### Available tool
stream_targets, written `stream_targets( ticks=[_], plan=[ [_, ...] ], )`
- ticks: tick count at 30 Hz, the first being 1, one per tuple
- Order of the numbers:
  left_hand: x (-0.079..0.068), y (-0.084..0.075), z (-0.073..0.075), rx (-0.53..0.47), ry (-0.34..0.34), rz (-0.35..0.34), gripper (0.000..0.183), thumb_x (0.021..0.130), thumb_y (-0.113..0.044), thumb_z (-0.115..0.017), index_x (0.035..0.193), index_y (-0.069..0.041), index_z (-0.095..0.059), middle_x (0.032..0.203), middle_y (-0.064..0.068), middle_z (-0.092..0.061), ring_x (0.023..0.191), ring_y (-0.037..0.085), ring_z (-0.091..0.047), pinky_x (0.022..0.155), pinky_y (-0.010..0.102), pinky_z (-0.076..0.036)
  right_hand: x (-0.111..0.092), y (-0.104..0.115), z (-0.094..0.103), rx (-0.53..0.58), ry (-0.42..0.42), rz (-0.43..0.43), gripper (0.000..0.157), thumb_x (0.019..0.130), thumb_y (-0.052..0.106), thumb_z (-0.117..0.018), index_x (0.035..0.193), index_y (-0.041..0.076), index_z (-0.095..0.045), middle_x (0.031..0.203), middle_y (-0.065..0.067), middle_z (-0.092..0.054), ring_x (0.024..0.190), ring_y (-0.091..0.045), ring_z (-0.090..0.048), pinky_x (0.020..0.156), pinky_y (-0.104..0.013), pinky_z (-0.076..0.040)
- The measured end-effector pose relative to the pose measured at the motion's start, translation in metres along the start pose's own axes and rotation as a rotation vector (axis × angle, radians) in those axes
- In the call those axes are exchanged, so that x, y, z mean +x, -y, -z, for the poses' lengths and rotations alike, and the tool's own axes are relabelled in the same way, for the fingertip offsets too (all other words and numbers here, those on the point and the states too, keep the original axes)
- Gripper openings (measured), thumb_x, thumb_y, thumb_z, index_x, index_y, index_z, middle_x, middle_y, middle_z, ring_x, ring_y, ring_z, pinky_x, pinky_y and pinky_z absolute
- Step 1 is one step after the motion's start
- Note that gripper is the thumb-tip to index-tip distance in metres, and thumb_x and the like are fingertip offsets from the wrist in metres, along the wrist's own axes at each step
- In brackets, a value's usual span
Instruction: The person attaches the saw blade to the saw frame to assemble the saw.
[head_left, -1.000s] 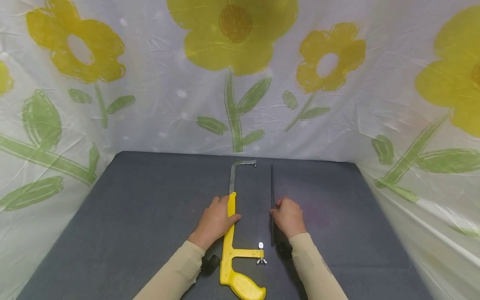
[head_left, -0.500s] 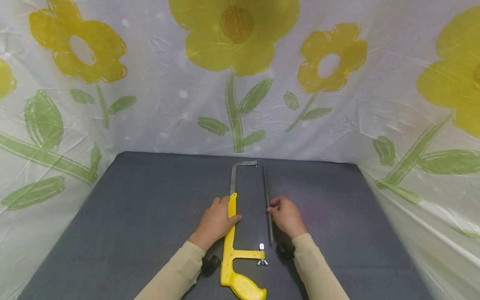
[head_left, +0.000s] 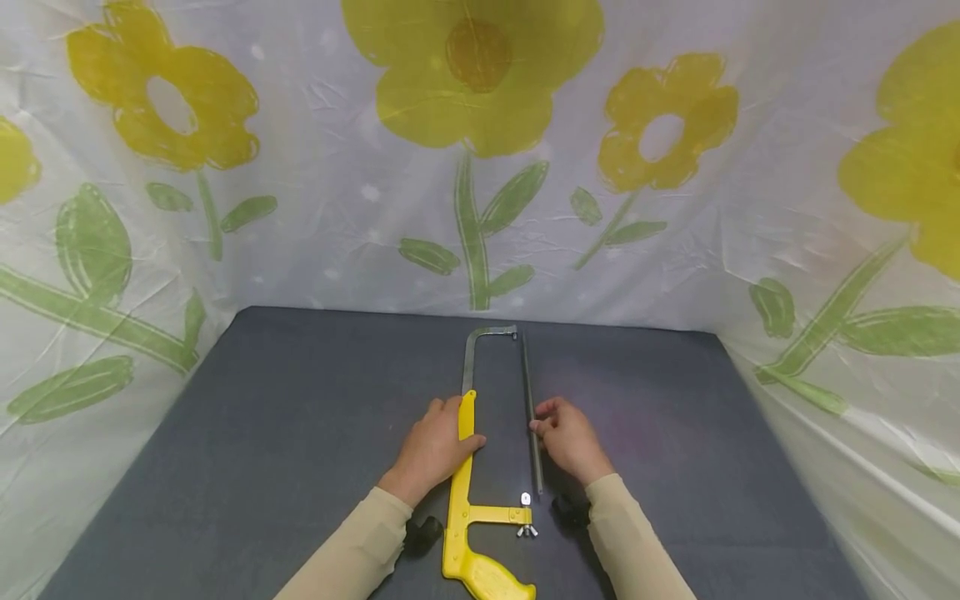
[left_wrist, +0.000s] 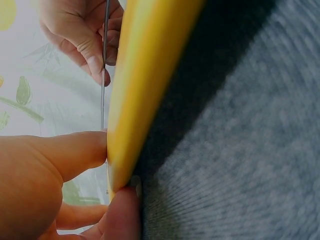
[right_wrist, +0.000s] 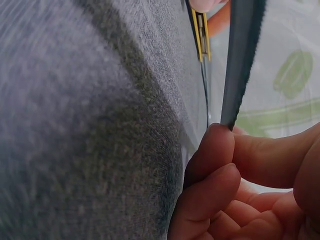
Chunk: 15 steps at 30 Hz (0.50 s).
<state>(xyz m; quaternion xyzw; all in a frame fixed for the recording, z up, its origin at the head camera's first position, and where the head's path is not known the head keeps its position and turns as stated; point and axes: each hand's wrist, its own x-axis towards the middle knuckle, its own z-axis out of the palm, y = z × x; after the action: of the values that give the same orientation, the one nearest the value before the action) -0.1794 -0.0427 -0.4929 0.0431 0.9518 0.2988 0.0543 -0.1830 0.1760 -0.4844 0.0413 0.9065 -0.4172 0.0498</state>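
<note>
Currently my left hand [head_left: 432, 446] grips the frame [head_left: 460, 492] on the table [head_left: 300, 467], my right hand [head_left: 573, 442] pinches the blade [head_left: 527, 375] to the frame's right, and with only that pinch steadying it, the blade could twist and its teeth [right_wrist: 249, 64] nick me.

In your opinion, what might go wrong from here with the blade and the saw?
The right hand could get nicked: its fingers pinch the blade near the toothed edge. The blade may also swing or slip, being pinched at one place only. Finally, its far end appears close to the tip of the saw in the head view, so they might knock together.
</note>
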Motion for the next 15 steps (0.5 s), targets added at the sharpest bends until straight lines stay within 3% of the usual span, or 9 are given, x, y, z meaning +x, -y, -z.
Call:
stream_targets(
  ticks=[15],
  plan=[
    [-0.0024, -0.0004, -0.0007, -0.009, -0.021, 0.006, 0.078, 0.085, -0.039, -0.08, 0.149, -0.008, -0.046, 0.117, 0.013, -0.056, 0.081, 0.02, -0.056, 0.072, 0.035, -0.054, -0.0006, -0.0012, -0.006, 0.017, 0.007, 0.027, 0.017, 0.097, 0.011, -0.064, 0.112, 0.004, -0.061, 0.078, -0.006, -0.064, 0.067, -0.016, -0.06, 0.061, -0.03, -0.047]
  ],
)
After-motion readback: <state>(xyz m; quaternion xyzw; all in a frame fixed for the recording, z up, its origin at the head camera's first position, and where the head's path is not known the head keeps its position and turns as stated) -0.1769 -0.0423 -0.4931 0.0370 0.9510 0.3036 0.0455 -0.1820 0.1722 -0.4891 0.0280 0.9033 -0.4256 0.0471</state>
